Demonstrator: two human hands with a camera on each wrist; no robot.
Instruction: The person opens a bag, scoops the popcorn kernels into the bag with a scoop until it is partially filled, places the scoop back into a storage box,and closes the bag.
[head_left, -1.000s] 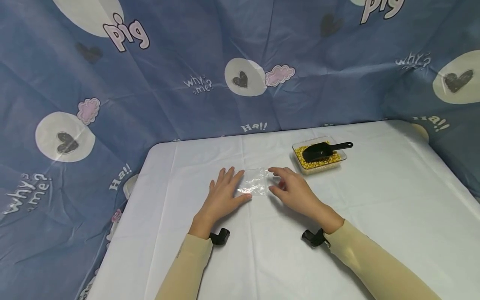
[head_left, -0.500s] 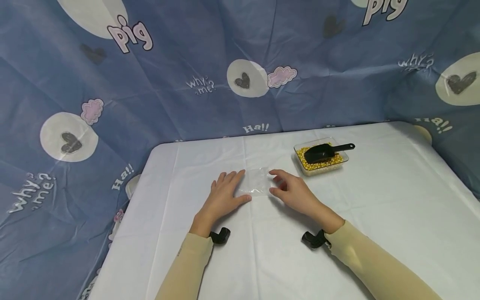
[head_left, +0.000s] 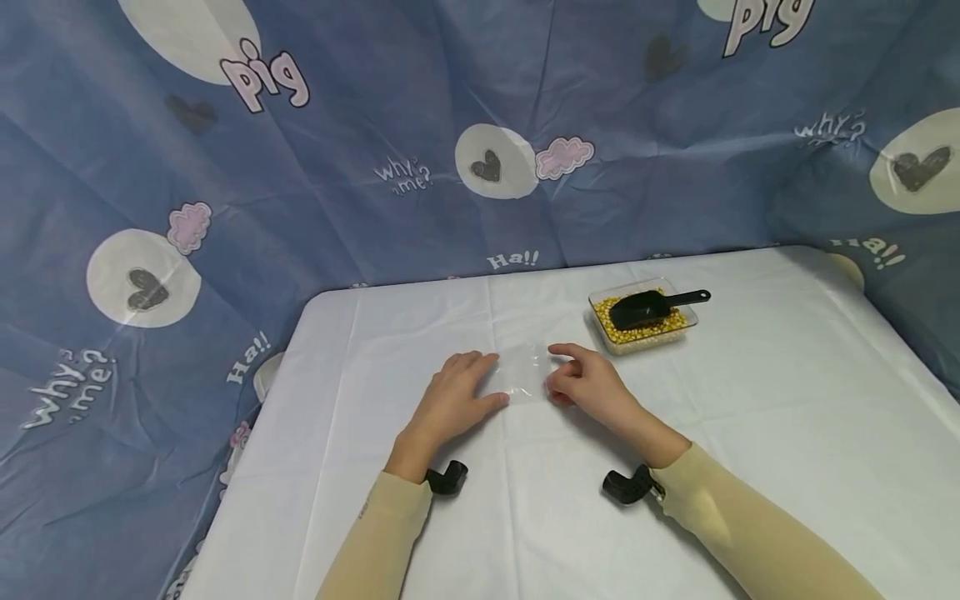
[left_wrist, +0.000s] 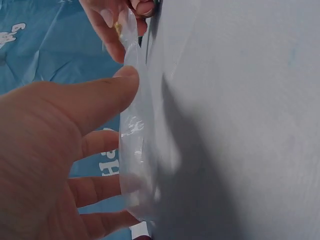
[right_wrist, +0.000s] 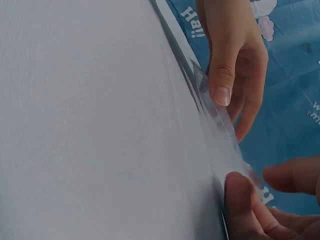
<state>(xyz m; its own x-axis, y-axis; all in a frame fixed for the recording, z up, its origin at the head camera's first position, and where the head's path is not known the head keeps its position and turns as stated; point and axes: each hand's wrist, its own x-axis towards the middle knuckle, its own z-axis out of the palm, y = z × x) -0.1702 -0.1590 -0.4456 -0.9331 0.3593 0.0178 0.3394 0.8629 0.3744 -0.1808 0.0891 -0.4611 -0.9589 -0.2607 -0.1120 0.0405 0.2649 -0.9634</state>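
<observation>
A small clear plastic bag lies flat-looking between the two hands in the head view. My left hand touches its left side, fingers and thumb spread and relaxed. The left wrist view has the left thumb against the film, with the fingertips along the bag's edge. My right hand pinches the bag's right edge between thumb and curled fingers, its index finger held out above. In the right wrist view, the bag's end reaches the right thumb.
Behind the right hand stands a clear container of yellow corn kernels. A black scoop lies on the kernels, handle pointing right. White cloth covers the table, and a blue printed curtain hangs along its back and left.
The right hand's thumb and lower fingers have closed on the bag's edge, while its index finger has straightened. Both hands and the bag sit slightly lower and farther right in the view.
</observation>
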